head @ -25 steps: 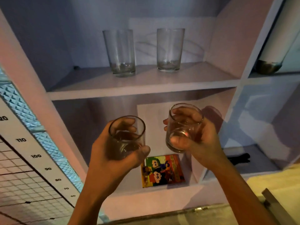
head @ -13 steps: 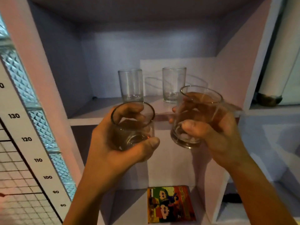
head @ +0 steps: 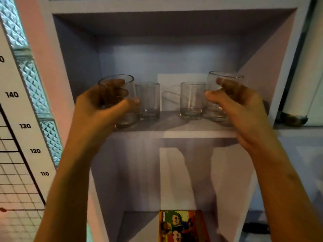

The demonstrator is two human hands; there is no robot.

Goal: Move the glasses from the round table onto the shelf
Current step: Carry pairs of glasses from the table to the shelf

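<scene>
Glasses (head: 128, 119) clamped in our left hand (head: 97, 112) and right hand (head: 239, 105) are at the shelf (head: 174, 125) front edge, flanking two standing glasses (head: 148, 102).

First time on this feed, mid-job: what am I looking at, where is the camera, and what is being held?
No machine here: a person works with bare hands, and the one picture comes from a camera worn on their head, facing a shelf unit. The left hand grips the left glass, the right hand grips the right glass, fingers curled round each. Both are down at the shelf board, flanking one standing glass and a second standing glass; whether the held ones rest on it, I cannot tell. A cartoon-printed item lies in the compartment below; a height chart is at left.
</scene>
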